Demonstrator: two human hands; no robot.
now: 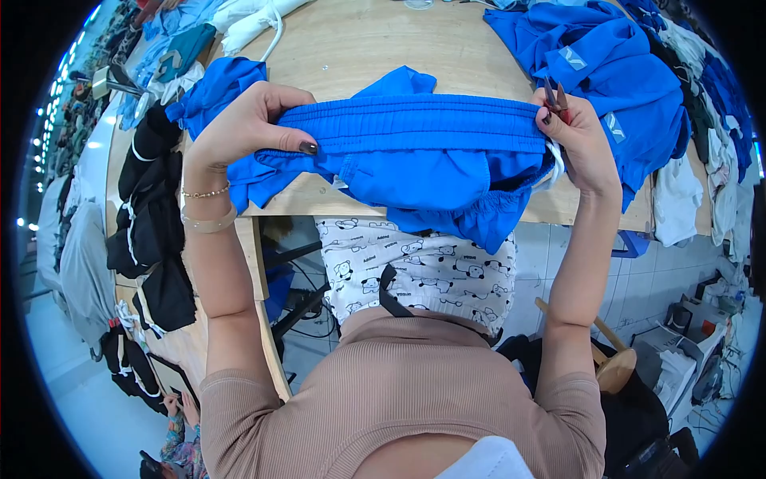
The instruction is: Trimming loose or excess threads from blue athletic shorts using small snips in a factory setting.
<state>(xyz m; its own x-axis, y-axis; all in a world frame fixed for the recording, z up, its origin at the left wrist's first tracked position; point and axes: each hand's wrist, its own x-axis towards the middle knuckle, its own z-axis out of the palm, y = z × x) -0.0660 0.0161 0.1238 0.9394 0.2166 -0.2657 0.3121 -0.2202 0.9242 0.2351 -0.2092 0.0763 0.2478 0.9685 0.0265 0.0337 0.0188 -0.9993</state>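
A pair of blue elastic-waist pants (415,177) is stretched sideways between my hands, above the table's near edge. Its gathered waistband (423,124) runs nearly straight across, while the rest hangs in folds, so leg length cannot be told. My left hand (259,124) pinches one end of the waistband, thumb in front. At the other end, my right hand (581,144) grips the band and also holds small red-handled thread snips (561,108), blades pointing up and away. A white drawstring (552,168) loops down beside the right hand.
Blue garments (606,64) are piled on the wooden table (343,48) at the far right. Black garments with white cords (148,199) line the left side, and white cloth (678,199) hangs at the right edge. Another person's hands (182,405) show at the lower left.
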